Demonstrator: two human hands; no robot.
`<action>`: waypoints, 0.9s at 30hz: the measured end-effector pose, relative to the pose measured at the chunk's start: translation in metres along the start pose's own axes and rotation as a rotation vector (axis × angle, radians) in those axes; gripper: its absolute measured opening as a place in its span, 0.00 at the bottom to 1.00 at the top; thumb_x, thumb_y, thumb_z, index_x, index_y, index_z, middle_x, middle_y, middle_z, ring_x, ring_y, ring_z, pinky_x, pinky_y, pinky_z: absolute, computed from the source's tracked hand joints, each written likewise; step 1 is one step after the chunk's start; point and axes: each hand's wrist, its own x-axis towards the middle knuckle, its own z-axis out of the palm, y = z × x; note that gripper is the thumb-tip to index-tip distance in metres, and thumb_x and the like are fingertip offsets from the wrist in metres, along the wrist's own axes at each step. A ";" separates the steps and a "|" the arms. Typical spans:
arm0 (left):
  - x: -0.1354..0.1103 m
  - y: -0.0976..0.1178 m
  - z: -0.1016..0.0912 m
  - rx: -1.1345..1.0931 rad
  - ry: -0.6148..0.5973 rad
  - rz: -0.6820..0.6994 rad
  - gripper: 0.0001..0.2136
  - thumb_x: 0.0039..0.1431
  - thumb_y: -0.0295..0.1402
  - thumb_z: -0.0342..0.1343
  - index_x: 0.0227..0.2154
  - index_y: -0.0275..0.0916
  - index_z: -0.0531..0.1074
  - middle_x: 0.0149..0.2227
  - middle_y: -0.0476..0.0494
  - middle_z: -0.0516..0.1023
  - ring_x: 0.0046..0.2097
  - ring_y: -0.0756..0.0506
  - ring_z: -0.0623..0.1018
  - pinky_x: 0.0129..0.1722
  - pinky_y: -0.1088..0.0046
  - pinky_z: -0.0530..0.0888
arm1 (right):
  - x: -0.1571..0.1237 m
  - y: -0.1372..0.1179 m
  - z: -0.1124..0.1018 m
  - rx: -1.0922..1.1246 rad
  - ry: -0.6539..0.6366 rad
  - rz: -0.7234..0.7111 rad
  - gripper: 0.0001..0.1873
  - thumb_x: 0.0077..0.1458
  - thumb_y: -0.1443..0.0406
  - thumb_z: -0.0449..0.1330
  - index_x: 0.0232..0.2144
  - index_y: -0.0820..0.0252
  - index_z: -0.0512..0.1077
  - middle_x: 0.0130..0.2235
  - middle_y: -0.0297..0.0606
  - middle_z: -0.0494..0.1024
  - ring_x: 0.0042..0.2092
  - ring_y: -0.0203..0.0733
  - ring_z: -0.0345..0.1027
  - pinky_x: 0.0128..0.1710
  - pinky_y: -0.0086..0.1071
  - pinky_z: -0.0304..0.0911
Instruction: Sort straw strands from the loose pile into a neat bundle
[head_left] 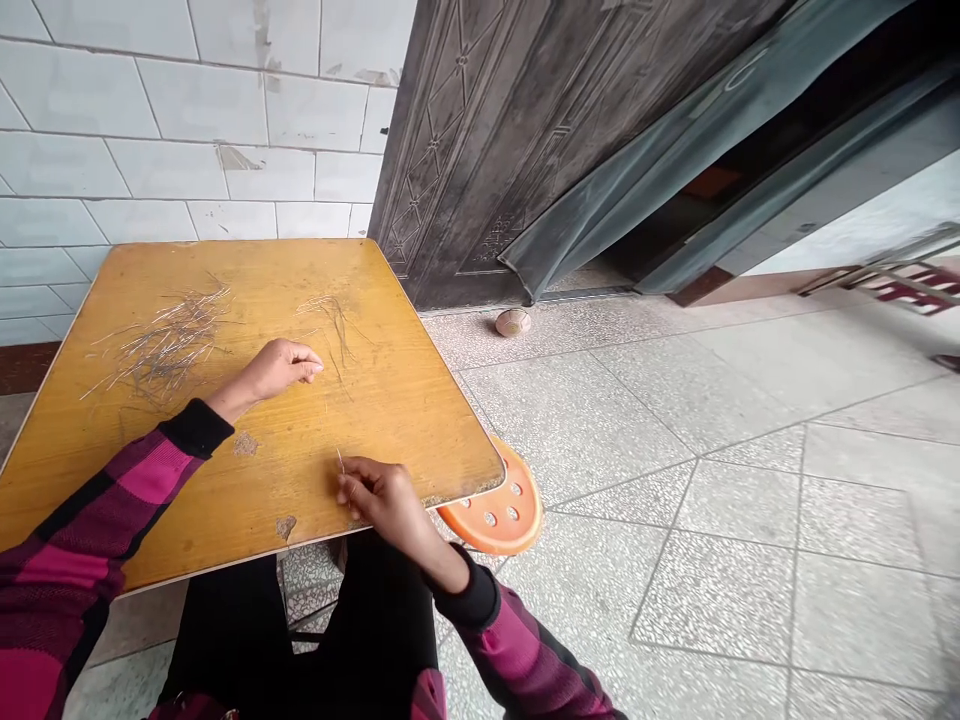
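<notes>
Right hand (pixel 382 497) | our fingers narrow, pinching one thin silver metal wire (pixel 340 461), long axis pointing up and away; left hand (pixel 271 370) | fingers loosely closed, nearer the small tuft of thin grey wires (pixel 330 322) on the yellow wooden tabletop (pixel 390 410)

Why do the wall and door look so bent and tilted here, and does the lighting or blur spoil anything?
In the head view, the wide lens seems to bow the tiled wall and lean the dark metal door. Also in that view, the light is soft, with faint shadows, a mild sheen on the yellow tabletop, and no obvious blur on the thin metal strands.
</notes>
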 end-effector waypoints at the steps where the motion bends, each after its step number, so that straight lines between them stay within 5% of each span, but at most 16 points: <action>1: 0.005 -0.003 0.002 0.000 -0.002 -0.008 0.07 0.50 0.34 0.56 0.26 0.36 0.75 0.22 0.49 0.76 0.26 0.50 0.75 0.31 0.74 0.70 | 0.000 0.002 0.002 -0.070 0.043 -0.025 0.14 0.59 0.63 0.54 0.45 0.63 0.71 0.26 0.33 0.75 0.21 0.31 0.64 0.23 0.26 0.60; 4: 0.021 -0.012 0.000 0.035 -0.069 -0.017 0.06 0.49 0.33 0.56 0.27 0.36 0.75 0.23 0.48 0.77 0.28 0.49 0.76 0.33 0.72 0.71 | 0.007 0.006 0.006 -0.206 0.124 -0.078 0.20 0.58 0.67 0.53 0.53 0.62 0.63 0.25 0.31 0.75 0.23 0.34 0.67 0.26 0.27 0.63; 8: 0.043 -0.017 -0.006 0.140 -0.174 0.003 0.07 0.49 0.33 0.55 0.28 0.36 0.76 0.26 0.48 0.79 0.31 0.48 0.76 0.34 0.73 0.70 | 0.029 0.006 0.004 -0.203 0.081 -0.106 0.08 0.57 0.68 0.53 0.41 0.60 0.67 0.24 0.30 0.74 0.21 0.33 0.67 0.24 0.25 0.63; 13: 0.060 -0.022 -0.015 0.342 -0.047 0.024 0.09 0.51 0.37 0.56 0.30 0.37 0.77 0.32 0.45 0.81 0.34 0.47 0.77 0.35 0.73 0.69 | 0.054 0.007 -0.003 -0.032 0.046 -0.020 0.02 0.57 0.67 0.54 0.34 0.60 0.65 0.23 0.30 0.73 0.20 0.32 0.67 0.20 0.24 0.64; 17: 0.058 -0.029 -0.024 0.450 0.061 -0.014 0.09 0.52 0.34 0.54 0.30 0.37 0.77 0.34 0.43 0.81 0.36 0.46 0.77 0.35 0.73 0.68 | 0.061 0.010 -0.005 0.054 0.022 -0.003 0.05 0.56 0.64 0.55 0.35 0.60 0.64 0.23 0.29 0.73 0.20 0.31 0.68 0.19 0.24 0.65; 27: 0.041 -0.042 -0.012 0.770 0.057 -0.055 0.07 0.52 0.36 0.57 0.27 0.39 0.77 0.33 0.43 0.78 0.33 0.46 0.75 0.32 0.72 0.66 | 0.081 0.012 -0.016 0.072 0.035 -0.011 0.07 0.53 0.64 0.59 0.34 0.61 0.67 0.20 0.29 0.72 0.19 0.31 0.67 0.19 0.23 0.63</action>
